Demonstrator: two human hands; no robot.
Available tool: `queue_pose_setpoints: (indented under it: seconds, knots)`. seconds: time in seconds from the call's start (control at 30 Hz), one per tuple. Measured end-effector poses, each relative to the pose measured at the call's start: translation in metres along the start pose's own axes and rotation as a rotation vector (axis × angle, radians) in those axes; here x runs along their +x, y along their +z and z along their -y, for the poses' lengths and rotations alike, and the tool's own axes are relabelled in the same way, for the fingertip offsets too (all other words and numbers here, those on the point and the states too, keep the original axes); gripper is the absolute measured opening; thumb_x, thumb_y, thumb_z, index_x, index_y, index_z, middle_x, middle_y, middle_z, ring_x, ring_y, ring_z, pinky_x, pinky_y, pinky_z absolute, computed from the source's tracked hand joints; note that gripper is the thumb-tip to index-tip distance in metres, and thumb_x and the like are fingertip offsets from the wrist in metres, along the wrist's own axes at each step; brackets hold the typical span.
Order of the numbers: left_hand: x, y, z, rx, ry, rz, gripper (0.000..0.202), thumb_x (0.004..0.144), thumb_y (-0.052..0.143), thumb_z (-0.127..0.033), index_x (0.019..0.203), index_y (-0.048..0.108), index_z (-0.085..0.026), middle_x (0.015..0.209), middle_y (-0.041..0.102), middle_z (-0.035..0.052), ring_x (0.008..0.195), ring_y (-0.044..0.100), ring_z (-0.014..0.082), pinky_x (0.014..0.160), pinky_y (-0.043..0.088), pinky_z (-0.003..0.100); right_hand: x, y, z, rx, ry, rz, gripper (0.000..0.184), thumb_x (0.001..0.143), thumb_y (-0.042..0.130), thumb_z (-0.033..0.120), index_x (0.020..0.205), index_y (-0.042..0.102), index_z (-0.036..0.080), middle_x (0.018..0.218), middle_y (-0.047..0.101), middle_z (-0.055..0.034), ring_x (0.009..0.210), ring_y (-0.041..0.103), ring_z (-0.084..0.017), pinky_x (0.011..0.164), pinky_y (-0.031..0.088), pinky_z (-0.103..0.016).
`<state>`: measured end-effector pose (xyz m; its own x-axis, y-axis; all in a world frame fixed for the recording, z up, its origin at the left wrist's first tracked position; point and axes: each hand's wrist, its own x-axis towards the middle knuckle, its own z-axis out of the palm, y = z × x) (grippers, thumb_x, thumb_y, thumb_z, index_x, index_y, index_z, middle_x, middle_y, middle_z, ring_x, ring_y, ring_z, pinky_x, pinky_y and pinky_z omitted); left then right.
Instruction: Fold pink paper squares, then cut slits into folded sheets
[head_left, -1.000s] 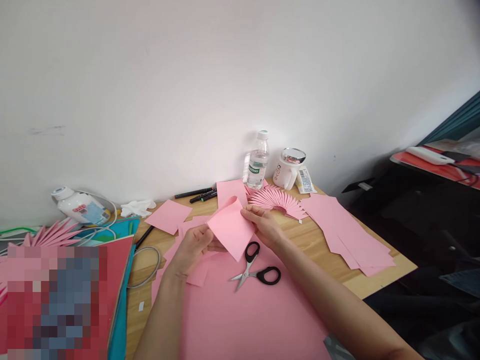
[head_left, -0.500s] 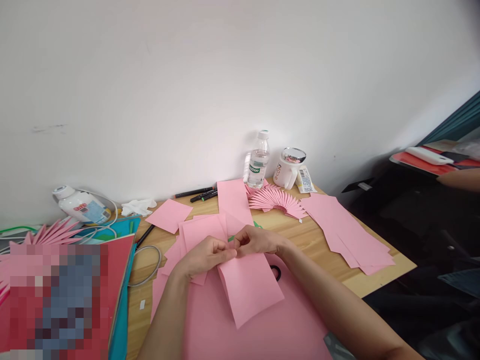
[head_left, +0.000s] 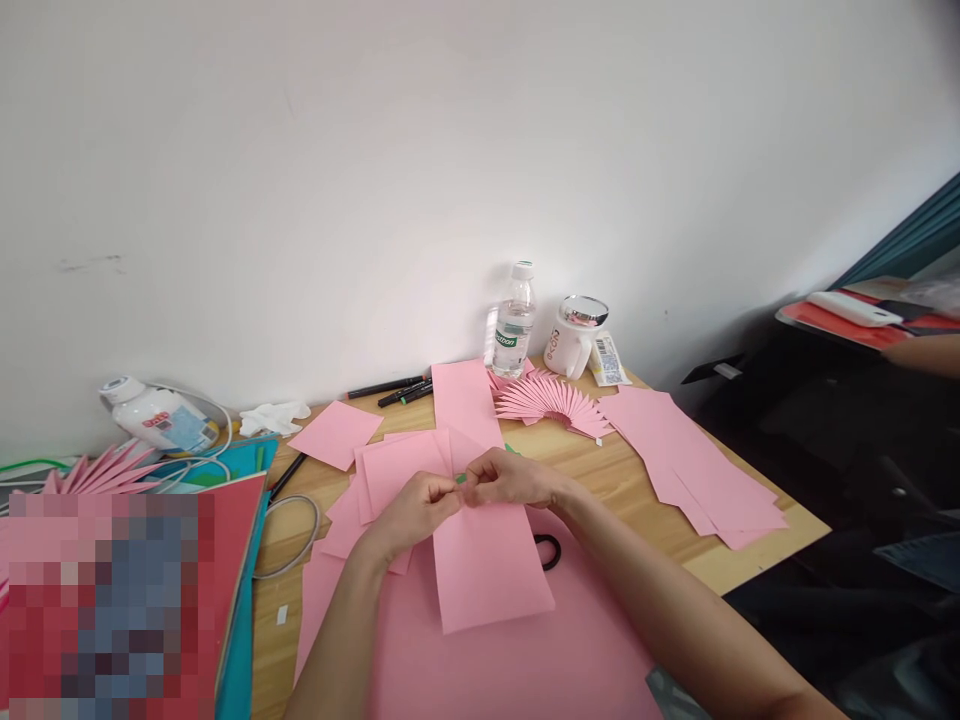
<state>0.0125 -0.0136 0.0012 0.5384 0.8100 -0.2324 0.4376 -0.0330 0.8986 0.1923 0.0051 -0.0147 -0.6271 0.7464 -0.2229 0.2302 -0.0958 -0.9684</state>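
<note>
A sheet of pink paper (head_left: 491, 570) hangs from my fingertips, its near end reaching down over a larger pink surface (head_left: 450, 670). My left hand (head_left: 412, 510) pinches the sheet's far edge with thumb and forefinger. Right beside it, my right hand (head_left: 510, 478) is closed on the same edge, fingers curled. The edge itself is mostly covered by my fingers. A black loop (head_left: 548, 551), like a scissor handle, shows to the right of the sheet. Loose pink squares (head_left: 405, 465) lie overlapped to the left of my hands.
Along the wall stand a water bottle (head_left: 514, 325) and a white mug (head_left: 574, 340), with a pleated pink paper fan (head_left: 555, 400) before them. Pink sheets (head_left: 690, 460) lie at right, pens (head_left: 386, 387) at back. A white bottle (head_left: 161, 415), cable (head_left: 289, 570) and red folder (head_left: 232, 520) are left.
The pink sheet has turned and straightened, its near end swinging left and slightly up. My left hand has shifted slightly left; both hands stay pinched at the edge.
</note>
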Motion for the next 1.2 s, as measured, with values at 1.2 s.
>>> queue_pose_setpoints:
  seconds: [1.2]
  knots:
    - [0.001, -0.009, 0.005, -0.125, 0.076, -0.380, 0.023, 0.066, 0.047, -0.023, 0.046, 0.040, -0.016, 0.048, 0.033, -0.0039, 0.048, 0.032, 0.0074, 0.044, 0.023, 0.021, -0.001, -0.015, 0.003, 0.188, -0.075, -0.339, 0.042, 0.056, 0.074, 0.048, 0.055, 0.048, 0.014, 0.050, 0.041, 0.0063, 0.044, 0.035, -0.004, 0.041, 0.023, -0.018]
